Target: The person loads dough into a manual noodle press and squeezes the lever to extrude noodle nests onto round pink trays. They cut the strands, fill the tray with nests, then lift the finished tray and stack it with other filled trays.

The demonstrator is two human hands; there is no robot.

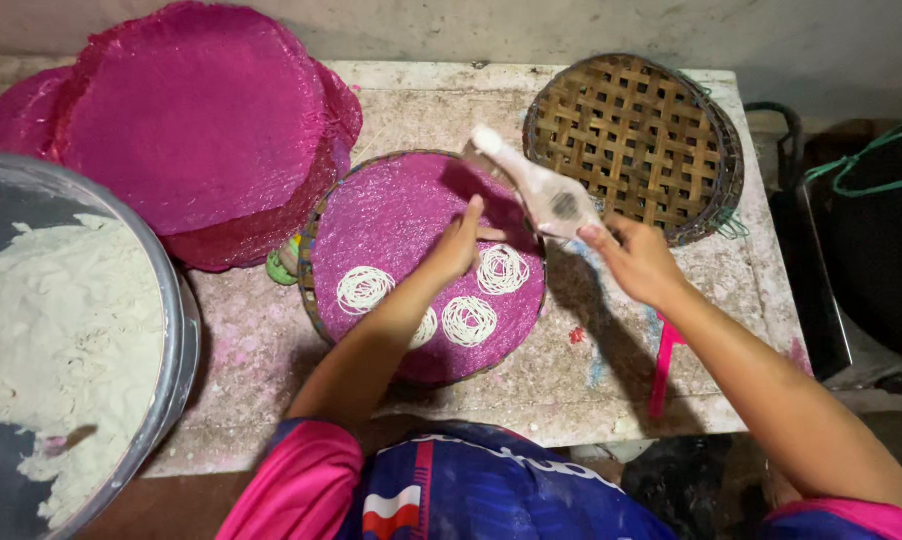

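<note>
A round woven tray covered with a pink mesh mat (391, 215) lies on the table in front of me. Several white coils of pressed noodle dough (469, 320) sit on its near half. My left hand (458, 245) hovers over the mat with its fingers on the lower part of a pale, dough-smeared noodle press (543, 190). My right hand (638, 262) grips the press from the right side. The press tilts above the tray's right edge.
A stack of pink mesh mats (196, 120) lies at the back left. Bare woven bamboo trays (636, 140) are stacked at the back right. A large metal bowl of white dough (56, 330) stands at left. A pink stick (663, 365) lies near the table's front edge.
</note>
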